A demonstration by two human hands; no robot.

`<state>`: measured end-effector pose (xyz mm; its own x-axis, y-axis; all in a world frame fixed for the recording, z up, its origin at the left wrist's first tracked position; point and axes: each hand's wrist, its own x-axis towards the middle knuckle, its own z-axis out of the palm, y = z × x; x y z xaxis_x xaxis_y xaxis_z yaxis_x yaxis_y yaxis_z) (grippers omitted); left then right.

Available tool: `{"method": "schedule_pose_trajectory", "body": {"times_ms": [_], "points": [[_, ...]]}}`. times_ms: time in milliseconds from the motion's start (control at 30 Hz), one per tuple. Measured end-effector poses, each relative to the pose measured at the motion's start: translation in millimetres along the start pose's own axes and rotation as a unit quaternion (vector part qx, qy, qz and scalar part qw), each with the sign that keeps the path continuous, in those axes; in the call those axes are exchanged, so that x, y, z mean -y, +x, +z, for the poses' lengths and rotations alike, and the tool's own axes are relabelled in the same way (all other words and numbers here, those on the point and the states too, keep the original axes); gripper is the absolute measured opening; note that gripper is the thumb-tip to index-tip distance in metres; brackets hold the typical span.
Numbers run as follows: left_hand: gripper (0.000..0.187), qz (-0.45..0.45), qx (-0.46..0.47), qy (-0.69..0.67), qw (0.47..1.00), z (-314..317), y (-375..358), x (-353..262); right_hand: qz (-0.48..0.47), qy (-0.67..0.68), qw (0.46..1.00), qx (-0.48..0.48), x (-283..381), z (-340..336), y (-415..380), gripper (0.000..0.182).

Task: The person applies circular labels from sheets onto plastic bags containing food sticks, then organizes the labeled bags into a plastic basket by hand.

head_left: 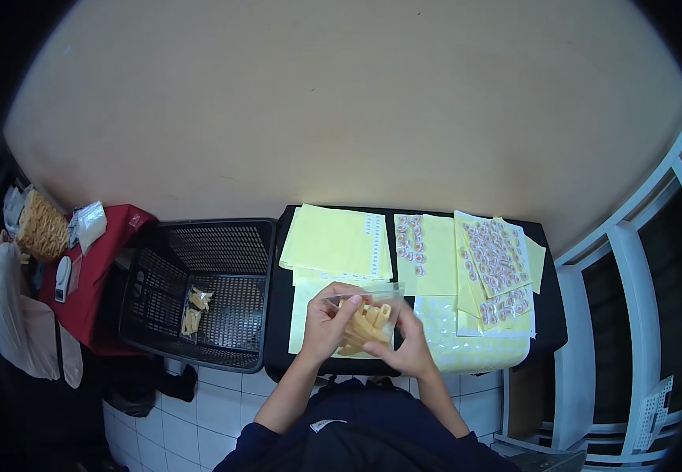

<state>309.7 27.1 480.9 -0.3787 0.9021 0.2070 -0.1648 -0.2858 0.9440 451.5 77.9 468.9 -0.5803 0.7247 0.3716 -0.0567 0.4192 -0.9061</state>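
Between my two hands is a clear plastic bag [371, 324] of short, pale-yellow, stick-like snack pieces, held over the front of the table. My left hand [327, 324] grips the bag's left side, thumb across its front near the top. On the opposite side my right hand [408, 348] is closed on the lower right edge, thumb pressed against the front. Just behind the bag lie yellow sticker backing sheets [333, 240]; one has a column of small printed labels along its right edge.
Sheets of round stickers [494, 259] lie at the table's right, by a glossy covering [470, 354]. Left of the table stands a black plastic basket [199, 358] holding small filled bags [193, 318]. Farther left, a red-covered table [109, 295] carries a big bag of snacks [40, 228].
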Motion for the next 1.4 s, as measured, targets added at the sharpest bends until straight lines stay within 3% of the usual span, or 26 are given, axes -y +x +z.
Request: {"method": "schedule_pose_trajectory", "body": {"times_ms": [67, 133, 300, 367, 467, 767, 1400], "points": [[0.011, -0.024, 0.006, 0.000, 1.000, 3, -3, -3, 0.000, 0.034, 0.999, -0.010, -4, -3, 7, 0.034], [0.011, -0.011, 0.006, 0.017, 1.000, 6, -6, -4, 0.020, 0.165, 0.984, -0.069, 4, -1, 18, 0.025], [0.009, -0.013, 0.006, 0.049, 0.999, 4, -9, -4, 0.019, 0.162, 0.985, -0.061, 6, 7, 23, 0.013], [0.007, 0.033, -0.047, -0.008, 0.998, 9, -8, -10, 0.030, 0.159, 0.984, -0.076, 6, 12, 23, 0.010], [0.011, 0.039, -0.018, 0.006, 0.999, -6, -10, -5, 0.010, 0.141, 0.987, -0.077, 16, 19, 26, 0.008], [0.036, 0.069, -0.023, 0.052, 0.996, -29, -13, -5, 0.014, 0.106, 0.993, -0.057, 18, 39, 24, 0.009], [0.041, 0.128, -0.056, 0.065, 0.988, -40, -15, -12, -0.028, 0.069, 0.991, -0.107, 25, 65, 26, 0.006]]}}
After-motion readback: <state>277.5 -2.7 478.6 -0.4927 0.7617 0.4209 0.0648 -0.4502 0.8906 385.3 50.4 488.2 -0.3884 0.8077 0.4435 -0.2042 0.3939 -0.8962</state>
